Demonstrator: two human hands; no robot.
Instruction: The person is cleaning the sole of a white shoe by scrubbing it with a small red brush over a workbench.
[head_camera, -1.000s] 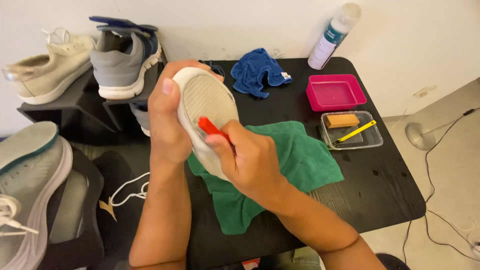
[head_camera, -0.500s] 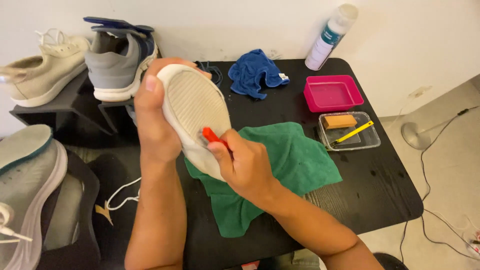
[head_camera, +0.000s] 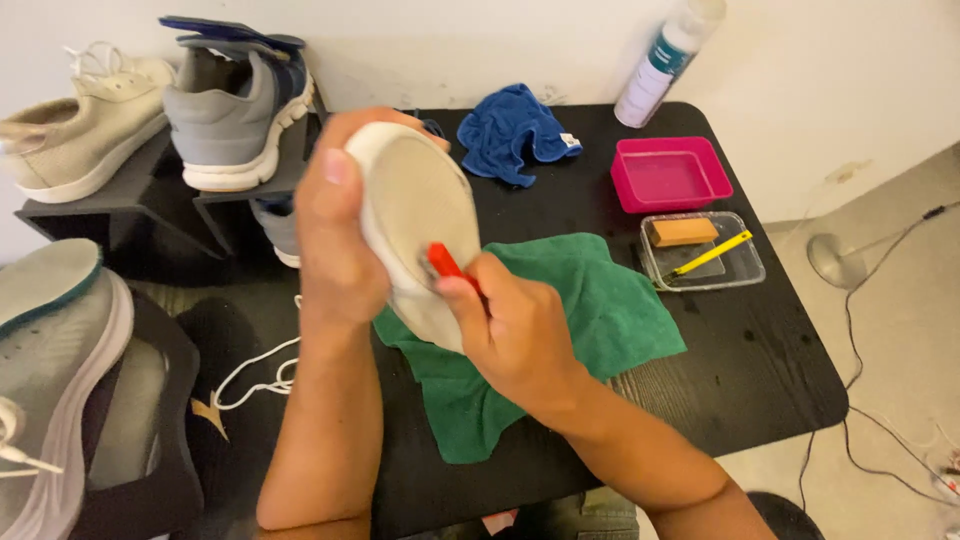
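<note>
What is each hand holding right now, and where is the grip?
The left hand grips the white shoe around its side, sole facing up. The right hand pinches a small red tool by its lower end against the sole.

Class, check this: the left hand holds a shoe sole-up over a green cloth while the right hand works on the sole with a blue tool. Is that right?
Not quite. The tool is red, not blue, as the head view shows. The rest stands: left hand holds the shoe, right hand works over the green cloth.
</note>
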